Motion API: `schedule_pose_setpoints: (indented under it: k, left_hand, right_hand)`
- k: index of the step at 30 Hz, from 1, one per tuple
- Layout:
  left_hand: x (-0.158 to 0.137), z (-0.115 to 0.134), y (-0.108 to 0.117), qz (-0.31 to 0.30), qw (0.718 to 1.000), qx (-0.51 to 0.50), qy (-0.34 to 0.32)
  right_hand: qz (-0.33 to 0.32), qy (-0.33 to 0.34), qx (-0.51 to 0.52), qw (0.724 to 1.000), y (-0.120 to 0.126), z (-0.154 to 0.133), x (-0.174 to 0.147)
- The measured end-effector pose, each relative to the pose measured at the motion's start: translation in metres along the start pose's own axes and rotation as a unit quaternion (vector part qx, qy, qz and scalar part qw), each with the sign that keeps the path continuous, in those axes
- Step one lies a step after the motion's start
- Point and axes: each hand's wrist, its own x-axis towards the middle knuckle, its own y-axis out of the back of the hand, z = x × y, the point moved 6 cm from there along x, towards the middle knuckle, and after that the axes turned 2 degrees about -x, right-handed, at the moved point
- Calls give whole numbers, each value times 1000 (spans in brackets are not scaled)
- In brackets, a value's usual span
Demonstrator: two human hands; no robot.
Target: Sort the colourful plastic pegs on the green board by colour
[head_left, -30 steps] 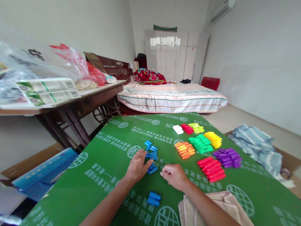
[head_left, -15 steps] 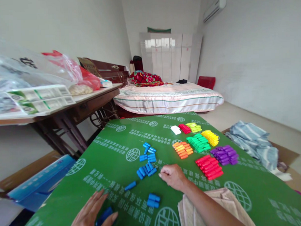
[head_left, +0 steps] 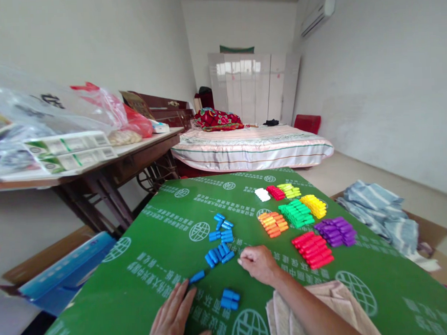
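Note:
My left hand (head_left: 174, 313) is open over the green board, fingers stretched forward. Its fingertips are by a single blue peg-like piece (head_left: 197, 276), short and narrower at one end; whether they touch it I cannot tell. My right hand (head_left: 256, 262) rests on the board as a loose fist, with nothing seen in its curled fingers. Just left of the fist lies a cluster of blue pieces (head_left: 219, 254), with more blue pieces (head_left: 221, 235) beyond. A small blue group (head_left: 230, 299) sits between the two hands.
Sorted piles stand to the right: red (head_left: 312, 250), purple (head_left: 335, 231), orange (head_left: 273, 224), green (head_left: 296, 213), yellow (head_left: 313, 206), with smaller ones behind. A folded beige cloth (head_left: 287, 316) lies beneath my right forearm. A cluttered side table (head_left: 149, 146) stands left, a bed (head_left: 250, 146) ahead.
My left hand has moved right and forward to the single blue piece. The blue piece seen under its palm before no longer shows. My right hand stays put; the view has tilted slightly.

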Motion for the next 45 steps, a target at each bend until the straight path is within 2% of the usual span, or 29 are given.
schedule_pose_setpoints:
  k: [7, 20, 29, 45]
  left_hand:
    - [10, 8, -20, 17, 999, 3, -27]
    - [24, 38, -38, 11, 999, -16, -30]
    - [34, 56, -32, 23, 999, 9, -39]
    - [45, 72, -32, 53, 997, 7, -50]
  right_hand:
    - [-1, -2, 4, 1000, 1, -1, 0]
    - [-2, 4, 10, 1000, 0, 0, 0]
    - [-5, 0, 19, 1000, -2, 3, 0]
    - [-4, 4, 25, 1000, 3, -1, 0]
